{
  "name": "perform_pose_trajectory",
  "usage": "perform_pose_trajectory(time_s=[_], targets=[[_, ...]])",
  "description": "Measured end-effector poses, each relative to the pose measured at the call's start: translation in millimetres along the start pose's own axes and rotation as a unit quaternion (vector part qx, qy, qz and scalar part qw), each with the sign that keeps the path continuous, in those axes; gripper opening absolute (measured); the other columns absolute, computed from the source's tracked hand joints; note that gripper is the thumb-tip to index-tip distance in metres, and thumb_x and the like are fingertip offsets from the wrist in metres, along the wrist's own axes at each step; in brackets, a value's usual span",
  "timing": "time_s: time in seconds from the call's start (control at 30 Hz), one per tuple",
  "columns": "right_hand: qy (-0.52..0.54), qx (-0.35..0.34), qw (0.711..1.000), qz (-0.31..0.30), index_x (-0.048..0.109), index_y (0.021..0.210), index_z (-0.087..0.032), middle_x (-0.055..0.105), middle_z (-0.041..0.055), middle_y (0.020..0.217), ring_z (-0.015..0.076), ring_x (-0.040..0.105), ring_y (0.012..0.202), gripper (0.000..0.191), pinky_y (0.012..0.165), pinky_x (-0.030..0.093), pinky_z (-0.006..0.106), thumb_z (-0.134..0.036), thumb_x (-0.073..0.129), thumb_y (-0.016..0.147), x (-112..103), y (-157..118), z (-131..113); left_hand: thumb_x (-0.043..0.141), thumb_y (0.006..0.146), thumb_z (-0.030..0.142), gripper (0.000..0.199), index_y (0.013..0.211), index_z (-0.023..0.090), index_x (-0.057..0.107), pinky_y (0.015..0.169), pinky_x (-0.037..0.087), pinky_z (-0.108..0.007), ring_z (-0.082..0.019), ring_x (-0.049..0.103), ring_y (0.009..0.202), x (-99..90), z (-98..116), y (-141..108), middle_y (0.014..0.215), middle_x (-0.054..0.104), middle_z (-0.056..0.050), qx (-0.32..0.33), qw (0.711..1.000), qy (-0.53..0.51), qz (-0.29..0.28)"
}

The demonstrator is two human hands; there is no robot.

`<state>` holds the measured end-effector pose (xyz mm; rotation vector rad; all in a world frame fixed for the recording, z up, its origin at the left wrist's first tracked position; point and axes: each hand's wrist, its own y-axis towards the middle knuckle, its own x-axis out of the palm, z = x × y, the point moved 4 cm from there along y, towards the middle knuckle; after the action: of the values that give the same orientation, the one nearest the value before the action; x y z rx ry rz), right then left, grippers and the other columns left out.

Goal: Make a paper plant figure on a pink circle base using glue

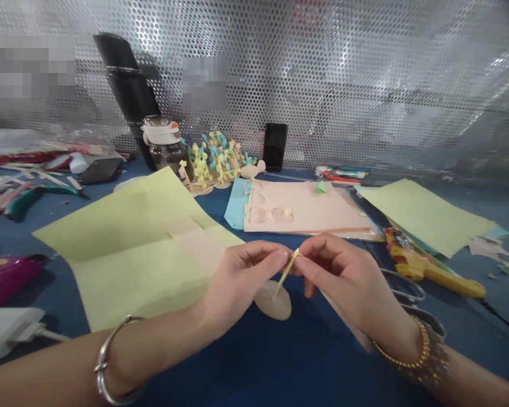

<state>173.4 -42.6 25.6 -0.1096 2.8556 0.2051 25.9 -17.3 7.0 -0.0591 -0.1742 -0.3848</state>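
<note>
A thin pale-yellow paper stem [284,277] slants up from a pale oval paper base [276,306]. My left hand [246,274] pinches near the top of this stem, thumb and forefinger pressed together. From the other side, my right hand [350,277] pinches the same tip, its fingertips close to those of the left. Fingers partly cover the stem's upper end. Under and behind my left hand lies a large yellow-green paper sheet [123,249]. Beyond both hands is a stack of pale pink paper [297,198] with cut shapes on it.
Several small paper flowers [214,161] stand behind, beside a lidded bottle [165,141] and an upright phone [275,146]. At right are a yellow glue gun [432,268] with a cord and more yellow-green sheets [432,212]. Teal-handled pliers [29,198] and a white charger [12,330] lie left.
</note>
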Motion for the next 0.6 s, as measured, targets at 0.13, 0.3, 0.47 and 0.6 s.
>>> perform_pose_trajectory(time_s=[0.13, 0.3, 0.47, 0.6], targets=[[-0.005, -0.009, 1.0, -0.001, 0.06, 0.082, -0.019, 0.066, -0.0022, 0.07, 0.0069, 0.059, 0.05, 0.011, 0.048, 0.051, 0.018, -0.029, 0.062, 0.086, -0.6, -0.6, 0.3, 0.068, 0.08, 0.033, 0.017, 0.077, 0.017, 0.072, 0.074, 0.05, -0.022, -0.013, 0.067, 0.076, 0.6, -1.1, 1.2, 0.078, 0.074, -0.002, -0.011, 1.0, -0.013, -0.015], [-0.005, -0.015, 1.0, -0.002, 0.06, 0.082, -0.02, 0.064, -0.0038, 0.065, 0.0068, 0.059, 0.049, 0.009, 0.048, 0.051, 0.018, -0.027, 0.062, 0.086, 0.1, 0.2, -1.0, 0.07, 0.078, 0.03, 0.014, 0.073, 0.017, 0.071, 0.072, 0.049, -0.021, -0.012, 0.066, 0.072, 0.8, -0.4, 2.0, 0.072, 0.072, 0.001, -0.016, 0.999, -0.025, -0.015], [-0.012, -0.016, 1.0, -0.003, 0.06, 0.081, -0.02, 0.063, -0.004, 0.063, 0.0077, 0.059, 0.049, 0.009, 0.048, 0.052, 0.019, -0.027, 0.062, 0.085, 0.3, 0.1, -1.5, 0.071, 0.077, 0.029, 0.013, 0.073, 0.017, 0.071, 0.07, 0.048, -0.02, -0.012, 0.066, 0.072, 1.0, -0.3, 1.5, 0.071, 0.072, 0.001, -0.025, 0.999, -0.023, -0.01], [-0.031, -0.018, 0.999, 0.005, 0.06, 0.081, -0.02, 0.063, -0.0031, 0.064, 0.0088, 0.06, 0.049, 0.009, 0.048, 0.052, 0.02, -0.028, 0.062, 0.085, -0.8, -1.1, -2.1, 0.072, 0.076, 0.03, 0.014, 0.075, 0.017, 0.069, 0.069, 0.049, -0.02, -0.013, 0.067, 0.073, 1.2, -0.2, 1.0, 0.073, 0.072, 0.0, -0.024, 1.0, -0.013, -0.012]])
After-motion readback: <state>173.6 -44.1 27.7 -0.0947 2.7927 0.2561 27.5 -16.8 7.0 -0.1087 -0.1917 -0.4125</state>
